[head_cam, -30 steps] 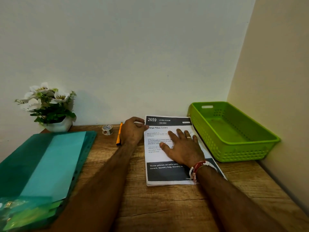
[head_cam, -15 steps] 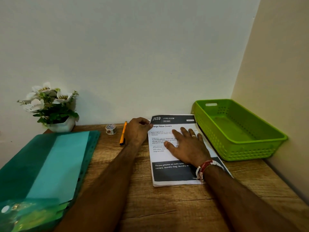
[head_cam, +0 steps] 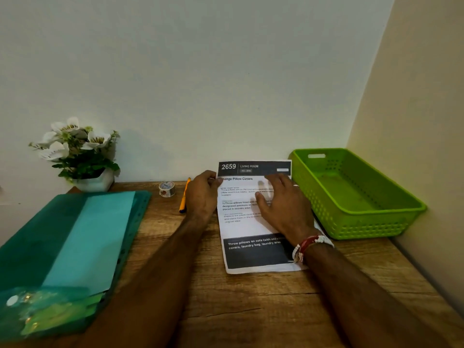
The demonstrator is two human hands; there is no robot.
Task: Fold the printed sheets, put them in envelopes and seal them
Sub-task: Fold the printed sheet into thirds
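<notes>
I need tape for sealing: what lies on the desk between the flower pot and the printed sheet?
Head view: tape roll, orange pen, then the left hand holding the printed sheet by its edge.

head camera looks forward and down from close above the desk (head_cam: 251, 310), facing the wall (head_cam: 200, 71).

Matt wood, paper and plastic on 1 desk

The desk top (head_cam: 251, 310) is matt, grainy brown wood. The printed sheet (head_cam: 241, 229) is smooth matt paper. At 3 o'clock the green basket (head_cam: 364, 222) is perforated plastic with a slight sheen. At 8 o'clock the teal folder (head_cam: 37, 247) is translucent plastic, and at 11 o'clock the tape roll (head_cam: 166, 189) looks glossy.
</notes>
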